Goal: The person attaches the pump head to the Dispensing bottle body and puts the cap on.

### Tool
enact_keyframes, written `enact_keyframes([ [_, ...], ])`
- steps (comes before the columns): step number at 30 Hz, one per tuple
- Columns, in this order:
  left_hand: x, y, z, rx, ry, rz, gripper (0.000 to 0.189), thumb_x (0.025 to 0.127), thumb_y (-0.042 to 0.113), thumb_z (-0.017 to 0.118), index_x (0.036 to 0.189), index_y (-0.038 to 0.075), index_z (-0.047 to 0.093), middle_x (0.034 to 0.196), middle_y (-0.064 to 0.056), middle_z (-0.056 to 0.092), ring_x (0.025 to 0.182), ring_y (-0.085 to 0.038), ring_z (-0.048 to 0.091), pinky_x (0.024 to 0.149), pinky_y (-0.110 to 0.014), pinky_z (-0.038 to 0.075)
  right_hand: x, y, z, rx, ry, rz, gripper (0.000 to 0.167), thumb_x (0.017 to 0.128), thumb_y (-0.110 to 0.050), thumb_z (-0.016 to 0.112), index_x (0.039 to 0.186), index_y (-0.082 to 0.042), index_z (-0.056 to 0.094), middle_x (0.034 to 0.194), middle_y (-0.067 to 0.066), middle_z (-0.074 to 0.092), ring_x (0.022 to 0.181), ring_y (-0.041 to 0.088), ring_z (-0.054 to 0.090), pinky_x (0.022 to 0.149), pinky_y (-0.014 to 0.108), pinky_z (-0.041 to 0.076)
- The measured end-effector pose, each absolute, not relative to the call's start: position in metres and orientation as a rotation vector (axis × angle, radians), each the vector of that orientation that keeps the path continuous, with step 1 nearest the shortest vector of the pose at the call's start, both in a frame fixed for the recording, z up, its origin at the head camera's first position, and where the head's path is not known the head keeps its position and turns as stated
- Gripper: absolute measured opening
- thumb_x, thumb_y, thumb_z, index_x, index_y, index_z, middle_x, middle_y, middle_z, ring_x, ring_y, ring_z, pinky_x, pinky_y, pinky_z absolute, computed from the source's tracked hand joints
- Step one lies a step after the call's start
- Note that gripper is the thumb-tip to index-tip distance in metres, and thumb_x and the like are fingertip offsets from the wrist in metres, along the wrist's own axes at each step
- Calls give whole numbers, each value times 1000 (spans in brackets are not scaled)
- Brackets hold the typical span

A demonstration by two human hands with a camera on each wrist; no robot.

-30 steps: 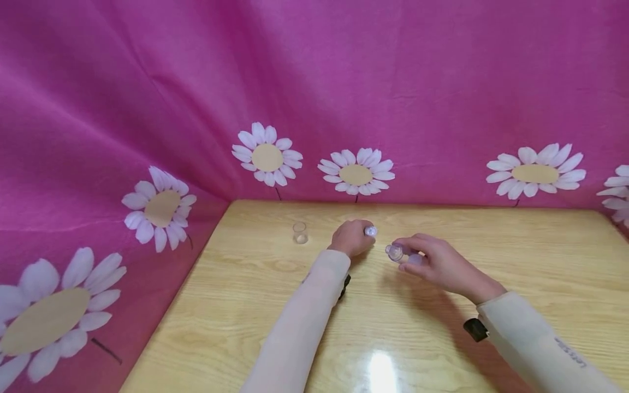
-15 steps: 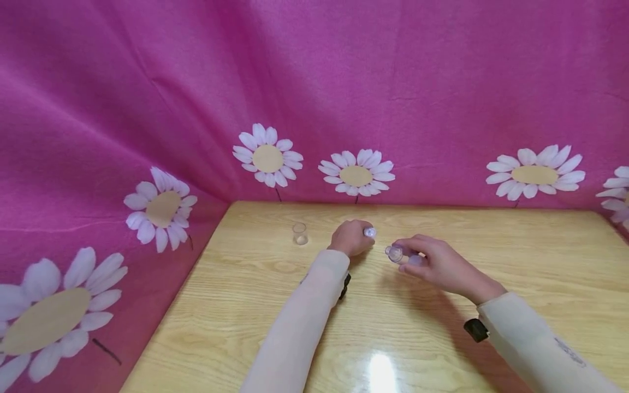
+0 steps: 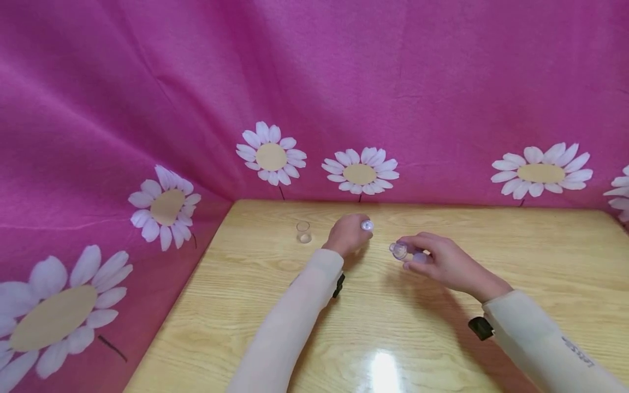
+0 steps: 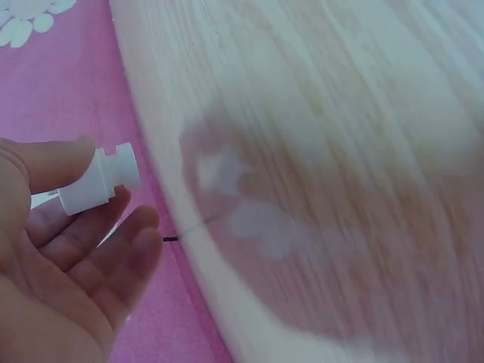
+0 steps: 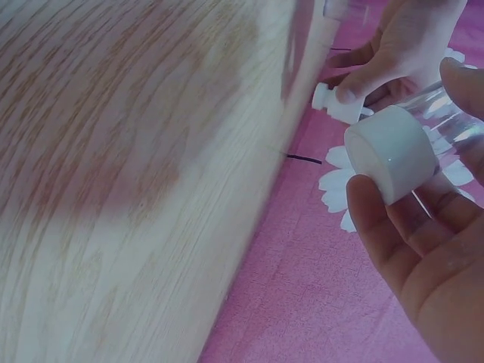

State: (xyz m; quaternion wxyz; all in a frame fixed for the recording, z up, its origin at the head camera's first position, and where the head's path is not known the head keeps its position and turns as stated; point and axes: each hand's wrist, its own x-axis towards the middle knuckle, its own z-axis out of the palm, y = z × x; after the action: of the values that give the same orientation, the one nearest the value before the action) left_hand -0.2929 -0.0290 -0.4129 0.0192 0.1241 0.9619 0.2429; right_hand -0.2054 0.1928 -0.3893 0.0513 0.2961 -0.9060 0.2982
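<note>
The left hand [image 3: 348, 234] pinches a small white cap [image 4: 97, 181]. The right hand [image 3: 451, 263] grips a clear bottle [image 3: 399, 251] with a white end. Both things are over the desk [image 3: 265, 284], near each other. A little clear cup [image 3: 304, 233] stands beside the left hand.

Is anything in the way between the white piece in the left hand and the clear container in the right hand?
Nothing visible is. In the head view, only a gap above the table separates the white piece from the clear container. The small clear cup stands left of the left hand, not between them.
</note>
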Motion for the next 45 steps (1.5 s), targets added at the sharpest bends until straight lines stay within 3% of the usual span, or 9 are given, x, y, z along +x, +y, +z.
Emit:
enact_keyframes([
  [8,-284,-37,-417,516,2915,983,19,93,15,65,112,10,68,104,-2,70,88,-11,58,82,-24,50,-203,194,-392,911,-2755,913,37,87,-21,76,122,-13,68,91,-3,62,80,8,51,67,22,44],
  [18,-281,-39,-421,575,2931,926,27,93,15,66,119,9,67,112,-4,71,99,-14,61,89,-27,51,-204,196,-391,891,-2772,898,37,87,-17,76,123,-14,67,89,-3,59,77,8,50,65,22,45],
  [29,-273,-43,-413,547,2957,977,33,94,15,63,127,8,64,124,-8,66,116,-21,61,101,-35,49,-203,198,-388,849,-2821,872,41,88,-20,76,127,-14,66,100,1,66,85,11,54,71,24,48],
  [32,-269,-47,-411,557,2972,978,31,94,16,62,125,10,64,123,-5,67,112,-18,62,99,-33,50,-202,200,-387,844,-2817,867,42,87,-21,77,126,-14,66,100,0,66,85,11,55,72,25,48],
  [38,-260,-59,-405,540,2969,1032,26,94,15,64,120,14,65,110,-1,68,91,-16,58,83,-31,50,-199,205,-386,870,-2775,853,40,86,-21,77,124,-12,67,97,1,65,83,10,54,70,24,48],
  [45,-251,-64,-401,528,2981,1028,30,94,16,65,124,13,64,117,-3,67,97,-19,59,86,-32,50,-197,201,-389,905,-2743,868,38,87,-19,77,123,-13,67,95,-2,64,82,9,53,70,23,46],
])
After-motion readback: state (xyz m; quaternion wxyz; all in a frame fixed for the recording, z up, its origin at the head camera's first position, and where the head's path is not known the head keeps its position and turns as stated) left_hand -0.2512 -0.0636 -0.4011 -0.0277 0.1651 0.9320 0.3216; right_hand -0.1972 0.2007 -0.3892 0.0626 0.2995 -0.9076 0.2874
